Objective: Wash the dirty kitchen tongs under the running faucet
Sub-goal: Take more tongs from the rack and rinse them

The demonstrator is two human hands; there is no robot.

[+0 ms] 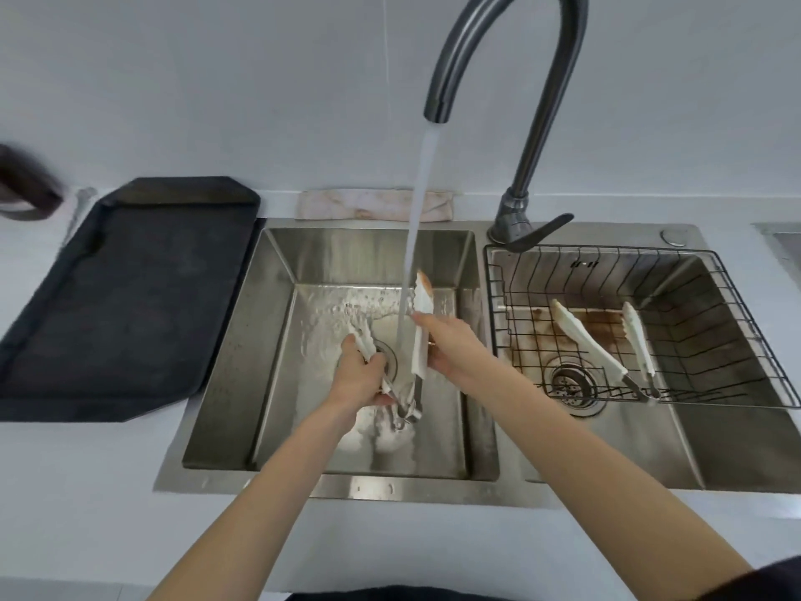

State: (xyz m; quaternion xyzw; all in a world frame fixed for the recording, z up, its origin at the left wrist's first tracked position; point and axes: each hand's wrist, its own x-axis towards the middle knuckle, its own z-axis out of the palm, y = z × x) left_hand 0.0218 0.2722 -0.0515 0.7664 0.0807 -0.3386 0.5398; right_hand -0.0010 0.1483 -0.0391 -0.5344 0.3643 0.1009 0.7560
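White-tipped metal tongs (421, 340) are spread apart over the left sink basin (242, 353). My left hand (362, 375) grips the left arm of the tongs near the drain. My right hand (450, 349) holds the right arm upright, its tip stained orange-brown. Water streams from the grey gooseneck faucet (437, 101) and falls between the two arms, just left of the right one. The hinge end hangs low near the basin floor, where water splashes.
A second pair of white tongs (594, 344) lies in a black wire basket (737, 340) over the stained right basin. A black tray (125, 297) sits on the counter to the left. A folded cloth (372, 204) lies behind the sink.
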